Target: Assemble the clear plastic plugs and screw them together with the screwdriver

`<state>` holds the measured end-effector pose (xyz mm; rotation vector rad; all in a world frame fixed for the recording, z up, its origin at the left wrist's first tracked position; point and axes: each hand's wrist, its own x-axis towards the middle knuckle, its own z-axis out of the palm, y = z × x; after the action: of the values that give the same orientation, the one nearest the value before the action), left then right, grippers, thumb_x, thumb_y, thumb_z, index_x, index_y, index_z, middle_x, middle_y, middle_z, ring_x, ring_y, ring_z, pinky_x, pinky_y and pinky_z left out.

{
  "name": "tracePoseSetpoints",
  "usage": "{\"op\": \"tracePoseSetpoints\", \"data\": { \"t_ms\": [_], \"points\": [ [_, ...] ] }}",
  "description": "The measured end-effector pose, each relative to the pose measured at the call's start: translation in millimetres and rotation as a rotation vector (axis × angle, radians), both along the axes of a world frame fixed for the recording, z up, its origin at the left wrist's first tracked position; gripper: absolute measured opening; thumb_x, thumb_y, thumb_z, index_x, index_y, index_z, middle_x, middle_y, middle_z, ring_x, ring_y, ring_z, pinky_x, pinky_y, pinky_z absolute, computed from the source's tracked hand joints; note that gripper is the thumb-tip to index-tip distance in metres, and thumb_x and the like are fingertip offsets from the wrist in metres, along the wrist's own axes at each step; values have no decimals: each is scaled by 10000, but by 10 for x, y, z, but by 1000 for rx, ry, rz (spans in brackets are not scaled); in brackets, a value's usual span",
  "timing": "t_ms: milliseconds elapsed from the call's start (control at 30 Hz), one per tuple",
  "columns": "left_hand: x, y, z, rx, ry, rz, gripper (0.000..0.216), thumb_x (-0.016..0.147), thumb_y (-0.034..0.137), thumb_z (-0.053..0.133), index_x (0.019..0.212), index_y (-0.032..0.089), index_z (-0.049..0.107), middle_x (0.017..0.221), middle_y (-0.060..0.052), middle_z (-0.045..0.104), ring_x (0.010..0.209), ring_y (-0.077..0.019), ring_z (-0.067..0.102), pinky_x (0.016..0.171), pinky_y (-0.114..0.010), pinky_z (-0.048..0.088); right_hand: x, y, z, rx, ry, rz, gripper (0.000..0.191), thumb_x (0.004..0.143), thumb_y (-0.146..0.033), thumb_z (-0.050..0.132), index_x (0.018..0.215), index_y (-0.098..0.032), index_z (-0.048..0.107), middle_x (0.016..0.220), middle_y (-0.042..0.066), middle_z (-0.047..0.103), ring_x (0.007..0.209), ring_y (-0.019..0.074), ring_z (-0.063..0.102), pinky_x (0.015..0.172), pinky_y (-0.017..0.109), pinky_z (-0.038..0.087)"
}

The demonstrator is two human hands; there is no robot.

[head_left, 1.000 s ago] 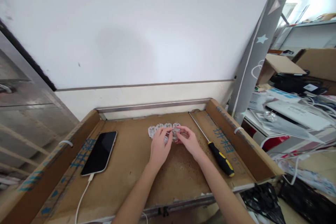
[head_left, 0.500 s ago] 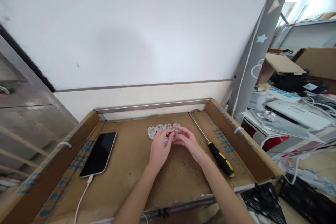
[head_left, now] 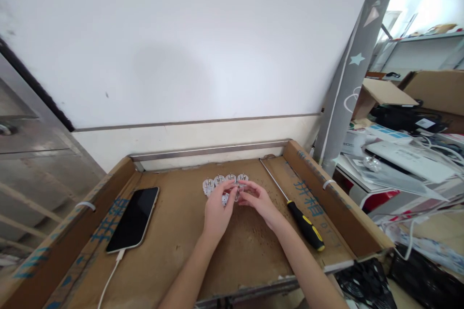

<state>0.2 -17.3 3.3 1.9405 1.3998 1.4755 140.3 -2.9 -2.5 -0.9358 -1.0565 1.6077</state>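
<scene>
Clear piece (head_left: 238, 194) small, partly hidden by fingers, held just above or on the counter (head_left: 166, 236); cannot tell which. Left hand (head_left: 218, 206): thumb and fingers pinched on it. Right hand (head_left: 258, 200): fingers curled narrow, tips on the same piece from the other side. Just beyond both hands, four clear plugs (head_left: 219, 181) in a row, pins up. Another clear part (head_left: 224, 199) beside the left thumb. Screwdriver (head_left: 306, 226) lies to the right, handle nearer the person. Phone (head_left: 133, 217) at left, white cable (head_left: 109, 280) plugged in.
</scene>
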Motion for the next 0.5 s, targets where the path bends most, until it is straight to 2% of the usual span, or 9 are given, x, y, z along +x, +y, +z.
{"op": "tracePoseSetpoints", "data": {
  "t_ms": [133,500],
  "points": [
    [-3,-6,-3,72,162,-12,216,915,304,461,1078,233,583,1003,-35,667,910,-168,626,839,-320,499,-2,-10,12,0,11,13,348,810,-164,584,1149,-121,517,982,36,578,778,69,573,705,240,533],
    [-28,-6,12,127,294,13,217,924,278,452,1111,231,551,1015,-37,671,927,-176,615,855,-334,482,15,-7,29,-9,27,-12,343,809,-173,587,1142,-124,526,958,32,581,763,66,571,682,227,530]
  ]
}}
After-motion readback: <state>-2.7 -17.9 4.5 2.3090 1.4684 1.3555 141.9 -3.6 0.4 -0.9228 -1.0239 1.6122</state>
